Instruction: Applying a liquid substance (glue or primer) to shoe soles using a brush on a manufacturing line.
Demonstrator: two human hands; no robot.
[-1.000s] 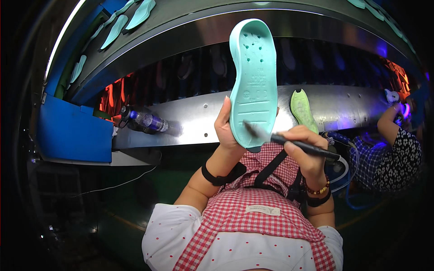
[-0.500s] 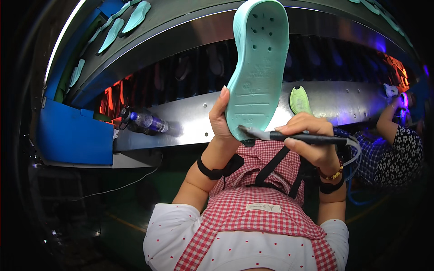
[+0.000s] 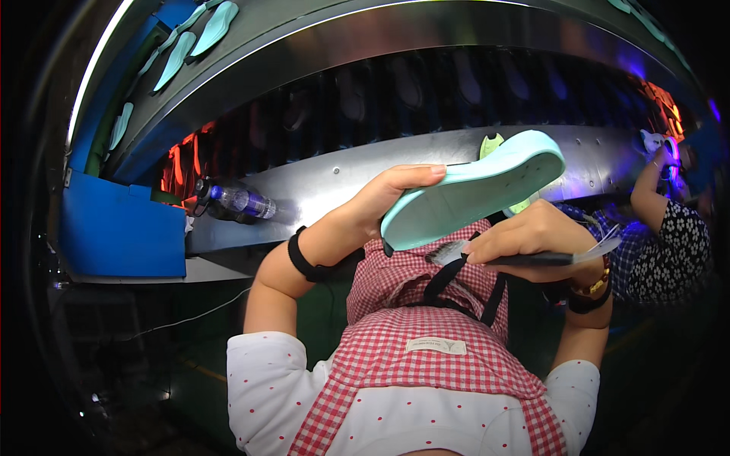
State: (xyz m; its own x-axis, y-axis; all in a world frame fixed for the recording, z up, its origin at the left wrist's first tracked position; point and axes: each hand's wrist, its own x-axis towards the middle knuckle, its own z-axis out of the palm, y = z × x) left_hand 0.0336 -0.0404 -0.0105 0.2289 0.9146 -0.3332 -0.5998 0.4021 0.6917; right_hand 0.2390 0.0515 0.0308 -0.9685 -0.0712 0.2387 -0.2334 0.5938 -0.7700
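My left hand (image 3: 391,194) is closed around the heel end of a turquoise shoe sole (image 3: 487,191), thumb on its upper edge. The sole is tilted, its wider end pointing up to the right. Closed on a brush (image 3: 525,260) with a dark handle, my right hand (image 3: 536,232) is just below and right of the sole. The brush's pale bristles are near the sole's lower edge; I cannot tell whether they touch. A thin clear tube runs from the handle's end. Behind the turquoise sole, a lime-green sole (image 3: 491,144) lies on the metal ledge, partly hidden.
A plastic bottle (image 3: 245,203) lies on the metal ledge (image 3: 319,182) at left. Beyond it, more soles stand in a dark, red-lit opening. Several turquoise soles (image 3: 176,61) rest on the belt at upper left, above a blue housing (image 3: 122,232). A co-worker (image 3: 646,251) is at right.
The turquoise sole has come down and tipped over to the right, from upright to slanted. My right hand has moved slightly right and down with the brush, whose bristles were on the sole's heel.
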